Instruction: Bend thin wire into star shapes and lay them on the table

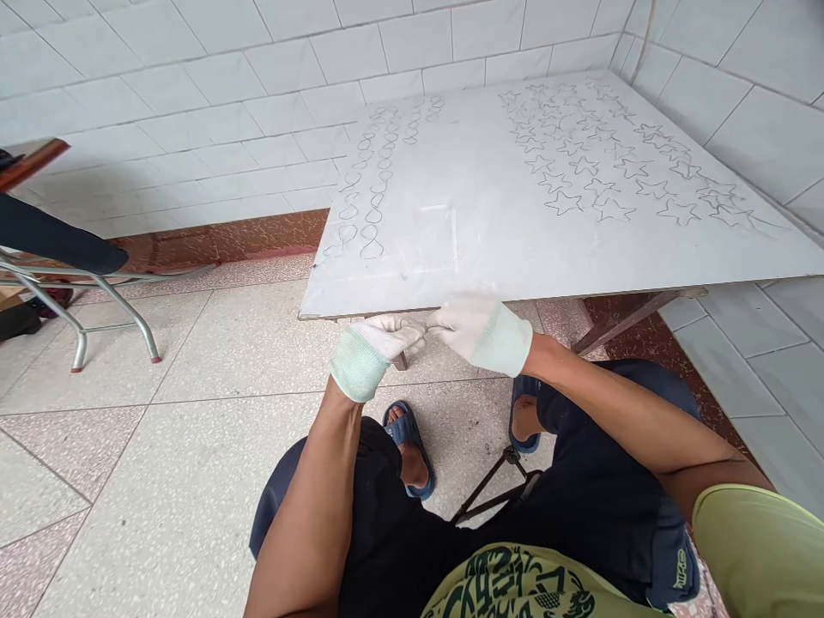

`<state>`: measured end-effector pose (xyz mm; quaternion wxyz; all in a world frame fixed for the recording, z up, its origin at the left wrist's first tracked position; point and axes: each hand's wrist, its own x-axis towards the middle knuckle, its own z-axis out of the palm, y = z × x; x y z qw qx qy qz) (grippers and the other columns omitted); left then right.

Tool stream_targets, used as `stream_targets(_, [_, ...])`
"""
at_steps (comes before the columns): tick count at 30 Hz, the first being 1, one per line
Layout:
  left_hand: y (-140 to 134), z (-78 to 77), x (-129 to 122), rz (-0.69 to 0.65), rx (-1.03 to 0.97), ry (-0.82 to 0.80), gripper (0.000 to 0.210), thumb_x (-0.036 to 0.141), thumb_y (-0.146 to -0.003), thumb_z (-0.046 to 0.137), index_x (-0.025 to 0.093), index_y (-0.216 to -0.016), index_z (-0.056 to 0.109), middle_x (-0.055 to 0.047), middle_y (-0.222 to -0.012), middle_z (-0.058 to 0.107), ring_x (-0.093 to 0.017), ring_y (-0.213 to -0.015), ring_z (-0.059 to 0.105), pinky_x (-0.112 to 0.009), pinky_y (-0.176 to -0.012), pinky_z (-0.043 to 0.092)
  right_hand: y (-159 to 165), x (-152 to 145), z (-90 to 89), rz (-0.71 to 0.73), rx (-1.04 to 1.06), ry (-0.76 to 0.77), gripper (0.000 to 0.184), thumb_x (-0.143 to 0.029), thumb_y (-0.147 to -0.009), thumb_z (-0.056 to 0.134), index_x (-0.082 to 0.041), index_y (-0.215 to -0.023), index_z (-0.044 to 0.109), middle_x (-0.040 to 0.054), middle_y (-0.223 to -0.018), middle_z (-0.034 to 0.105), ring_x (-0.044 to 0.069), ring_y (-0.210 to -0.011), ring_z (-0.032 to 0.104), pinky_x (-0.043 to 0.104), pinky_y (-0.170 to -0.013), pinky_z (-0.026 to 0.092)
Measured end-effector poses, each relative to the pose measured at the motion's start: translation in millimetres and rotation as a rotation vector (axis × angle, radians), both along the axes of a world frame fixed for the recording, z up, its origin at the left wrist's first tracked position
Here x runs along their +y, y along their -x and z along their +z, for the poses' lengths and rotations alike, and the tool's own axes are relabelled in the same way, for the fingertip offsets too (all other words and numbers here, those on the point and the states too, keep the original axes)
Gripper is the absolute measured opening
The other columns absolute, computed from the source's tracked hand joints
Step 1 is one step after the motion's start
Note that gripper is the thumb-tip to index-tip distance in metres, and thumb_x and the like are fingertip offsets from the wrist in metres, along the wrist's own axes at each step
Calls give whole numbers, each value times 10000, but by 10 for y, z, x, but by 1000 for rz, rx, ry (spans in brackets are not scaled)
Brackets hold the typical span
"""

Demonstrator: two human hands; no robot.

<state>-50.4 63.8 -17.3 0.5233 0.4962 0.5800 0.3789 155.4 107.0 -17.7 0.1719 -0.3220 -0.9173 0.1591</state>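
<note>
Both my hands wear white gloves with pale green cuffs and meet just off the front edge of the white table (pixel 495 249). My left hand (pixel 390 339) is closed in a pinch. Close against it, my right hand (pixel 473 328) is also closed, its fingertips pressed together. A short bit of thin wire (pixel 433 327) shows between the fingertips; the rest of it is hidden by the gloves. On the tabletop lie bent wire stars (pixel 563 202) in several rows to the right, and wire figure-eights (pixel 374 206) in rows to the left.
White tiled walls (pixel 283 64) border the table at the back and right. Beneath me is a folding stool frame (pixel 511 468). To the left, another person's leg (pixel 57 236) rests by a metal-legged stool (pixel 109 300), beside a brown table edge (pixel 35 163).
</note>
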Motion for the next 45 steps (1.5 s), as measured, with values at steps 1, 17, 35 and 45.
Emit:
stream_targets(1, [10, -13, 9, 11, -4, -12, 277, 428, -695, 810, 162, -691, 732, -63, -665, 735, -166, -527, 628, -292, -511, 514, -1, -8, 33, -19, 26, 37, 265, -207, -1057, 551, -175, -964, 798, 32, -868, 715, 158, -788, 548, 299, -746, 329])
stream_targets(17, [17, -10, 46, -44, 65, 9, 267, 438, -636, 744, 191, -569, 669, -47, -570, 660, -155, -524, 578, -266, -477, 456, 1, -66, -75, -129, 18, -180, 355, -183, -1062, 472, -152, -838, 746, 57, -813, 681, 177, -766, 514, 329, -766, 325])
stream_targets(35, [192, -72, 42, 72, -5, -111, 491, 576, -740, 852, 133, -950, 826, -138, -925, 835, -268, -822, 784, -352, -725, 615, -69, -1, -115, -124, 27, -143, 329, -190, -1059, 491, -161, -857, 749, 50, -850, 688, 174, -795, 535, 314, -791, 346])
stream_targets(45, [155, -46, 22, 51, -29, -65, 326, 459, -737, 849, 137, -786, 819, -137, -831, 826, -275, -730, 775, -363, -610, 621, -32, -44, -130, -99, 30, -211, 405, -212, -1078, 430, -165, -840, 755, 58, -823, 695, 177, -791, 549, 327, -782, 332])
